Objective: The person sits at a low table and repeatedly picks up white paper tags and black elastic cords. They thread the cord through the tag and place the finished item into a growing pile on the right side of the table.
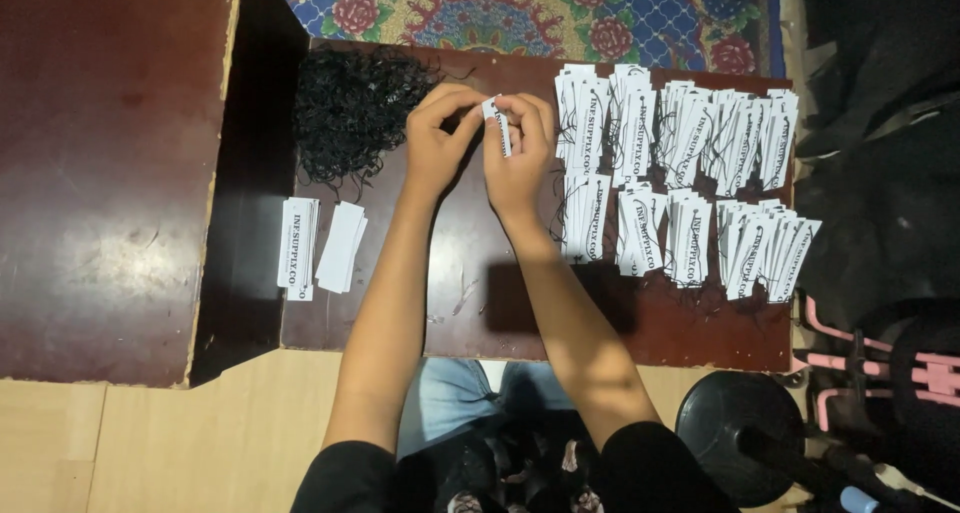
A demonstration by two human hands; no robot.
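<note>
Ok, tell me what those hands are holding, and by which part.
Both hands, left hand and right hand, pinch one white paper tag between the fingertips, gripping near its upper end. Whether a black string is held too cannot be told.

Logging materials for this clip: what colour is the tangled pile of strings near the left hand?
Black, seen in the head view: the string pile lies on the dark red-brown table.

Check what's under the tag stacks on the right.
Black strings poke out beneath the tag stacks, all on the dark table. How far the strings run under them is covered.
</note>
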